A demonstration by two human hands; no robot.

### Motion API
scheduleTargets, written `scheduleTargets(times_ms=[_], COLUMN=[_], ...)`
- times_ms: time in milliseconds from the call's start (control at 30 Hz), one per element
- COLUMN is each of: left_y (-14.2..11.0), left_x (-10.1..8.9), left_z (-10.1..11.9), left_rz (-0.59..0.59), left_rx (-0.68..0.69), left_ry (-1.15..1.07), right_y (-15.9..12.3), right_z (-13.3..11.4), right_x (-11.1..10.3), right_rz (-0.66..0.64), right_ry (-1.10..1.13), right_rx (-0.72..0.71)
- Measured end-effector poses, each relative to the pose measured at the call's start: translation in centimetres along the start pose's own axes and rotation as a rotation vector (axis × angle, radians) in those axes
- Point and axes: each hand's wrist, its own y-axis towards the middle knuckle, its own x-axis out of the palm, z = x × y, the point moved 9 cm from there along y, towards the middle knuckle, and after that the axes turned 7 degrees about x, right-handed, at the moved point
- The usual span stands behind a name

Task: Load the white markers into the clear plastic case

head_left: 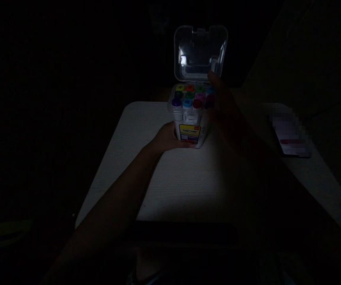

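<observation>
A clear plastic marker case [190, 116] stands upright at the far edge of the table, its label reading "marker". Its transparent lid [200, 51] is tilted up and back on its hinge. Inside, several markers [189, 95] stand in rows with purple, blue, red, green, pink, orange and yellow caps on top. My left hand [167, 138] is wrapped round the lower left side of the case, thumb across its front. My right hand [228, 111] is at the case's right side in deep shadow, with a finger stretched up by the lid and the thumb apart from it; I see nothing between them.
The pale table [170, 178] has rounded corners, and the shadow of my right arm falls across it. A phone [290, 134] lies at the right, its screen blurred. Around the table it is very dark. Something green [4, 235] shows faintly at the lower left.
</observation>
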Motion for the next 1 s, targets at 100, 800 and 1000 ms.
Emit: scheduleTargets(times_ms=[100, 800, 1000], left_y=[0.0, -0.1, -0.1], left_x=[-0.1, -0.1, 0.1], left_z=[0.0, -0.1, 0.1], left_rz=[0.006, 0.002, -0.011], left_rx=[0.010, 0.014, 0.002], left_ry=[0.006, 0.027, -0.026], right_y=[0.4, -0.3, -0.2], right_z=[0.3, -0.4, 0.0], right_x=[0.0, -1.6, -2.1], right_rz=[-0.025, 0.028, 0.229], right_ry=[-0.028, -0.096, -0.053], right_rx=[0.022, 0.090, 0.017])
